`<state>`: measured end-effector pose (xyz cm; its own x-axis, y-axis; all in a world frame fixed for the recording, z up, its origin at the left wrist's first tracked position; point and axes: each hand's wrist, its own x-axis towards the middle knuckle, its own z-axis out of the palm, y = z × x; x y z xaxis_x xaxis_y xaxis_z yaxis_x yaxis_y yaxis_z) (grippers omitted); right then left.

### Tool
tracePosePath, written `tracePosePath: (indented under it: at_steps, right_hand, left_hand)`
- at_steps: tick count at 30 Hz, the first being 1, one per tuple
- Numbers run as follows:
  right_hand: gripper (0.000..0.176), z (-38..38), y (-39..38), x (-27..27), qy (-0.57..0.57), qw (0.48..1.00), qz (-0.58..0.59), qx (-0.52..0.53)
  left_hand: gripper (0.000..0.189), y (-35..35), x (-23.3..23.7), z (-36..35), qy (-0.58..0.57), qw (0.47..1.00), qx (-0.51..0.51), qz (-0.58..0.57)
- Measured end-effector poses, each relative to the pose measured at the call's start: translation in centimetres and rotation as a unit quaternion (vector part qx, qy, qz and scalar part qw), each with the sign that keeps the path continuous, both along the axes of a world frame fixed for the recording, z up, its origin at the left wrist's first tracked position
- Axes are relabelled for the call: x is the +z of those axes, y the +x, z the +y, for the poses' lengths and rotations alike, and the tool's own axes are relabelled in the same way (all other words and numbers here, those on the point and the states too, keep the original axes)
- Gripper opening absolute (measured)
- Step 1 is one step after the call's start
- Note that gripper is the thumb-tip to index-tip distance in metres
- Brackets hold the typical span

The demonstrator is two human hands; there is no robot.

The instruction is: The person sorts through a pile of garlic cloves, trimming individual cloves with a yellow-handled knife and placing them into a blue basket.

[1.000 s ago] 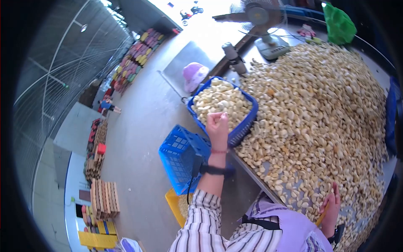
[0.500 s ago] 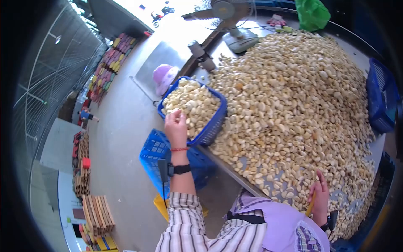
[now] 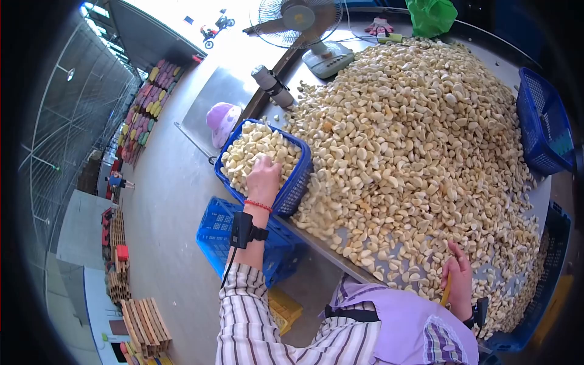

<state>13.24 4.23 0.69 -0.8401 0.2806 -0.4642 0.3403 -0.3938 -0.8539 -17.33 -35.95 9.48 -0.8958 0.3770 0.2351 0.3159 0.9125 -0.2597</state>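
Note:
My left hand (image 3: 264, 177) reaches down onto pale, peeled garlic cloves (image 3: 252, 146) heaped in a blue plastic basket (image 3: 298, 188). Its fingers are curled, with the tips hidden among the cloves. The basket sits at the table's left edge, beside a large heap of cloves (image 3: 413, 140). At the heap's near side, my right hand (image 3: 460, 277) is closed around a thin yellow-handled tool (image 3: 447, 291); whether it has a blade is not visible. Loose cloves lie around this hand.
A fan (image 3: 327, 58), a grey bottle (image 3: 272, 86) and a green bag (image 3: 432, 15) stand at the table's far side. Another blue basket (image 3: 538, 121) is at right. Below the left edge are a blue crate (image 3: 216, 228) and a yellow crate (image 3: 285, 309). A purple hat (image 3: 222, 121) shows beyond.
My left hand has moved from the basket's near-left rim further in over the cloves, and its fingers have dipped down. My right hand stays near the same place with the yellow-handled tool. The view has shifted slightly.

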Motion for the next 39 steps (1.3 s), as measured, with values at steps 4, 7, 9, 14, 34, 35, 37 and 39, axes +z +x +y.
tracePosePath:
  at_steps: [4, 7, 9, 14, 34, 35, 37, 39]
  right_hand:
    - [0.045, 0.0, 0.0, 0.3, -0.002, 1.000, -0.013, -0.007]
    - [0.045, -0.3, -0.2, 0.5, 0.013, 1.000, -0.005, 0.000]
    - [0.044, -0.8, -0.4, 0.8, 0.027, 1.000, 0.003, 0.012]
    - [0.047, -2.2, -0.8, 2.7, 0.041, 0.996, 0.036, 0.077]
    - [0.066, -1.0, -1.2, 5.5, 0.190, 0.955, 0.037, 0.226]
    - [0.067, -1.0, -1.2, 5.3, 0.202, 0.949, 0.052, 0.236]
    - [0.068, -1.1, -1.2, 5.1, 0.214, 0.944, 0.064, 0.241]
    - [0.070, -1.1, -1.2, 4.9, 0.189, 0.944, 0.130, 0.239]
  left_hand:
    - [0.017, 2.1, 1.5, 0.7, 0.124, 0.984, -0.092, 0.088]
    - [0.021, 6.7, 1.9, 4.4, 0.560, 0.806, 0.066, -0.181]
    - [0.023, 9.5, 0.3, 8.1, 0.650, 0.714, -0.023, -0.258]
    - [0.028, 14.5, -4.5, 16.4, 0.689, 0.552, -0.050, -0.467]
    - [0.025, 18.8, -4.1, 21.4, 0.640, 0.456, -0.061, -0.615]
    - [0.023, 18.9, -4.1, 21.6, 0.645, 0.459, -0.057, -0.609]
    - [0.021, 19.0, -4.3, 21.7, 0.647, 0.461, -0.055, -0.605]
    - [0.016, 18.9, -5.0, 21.7, 0.681, 0.424, -0.072, -0.592]
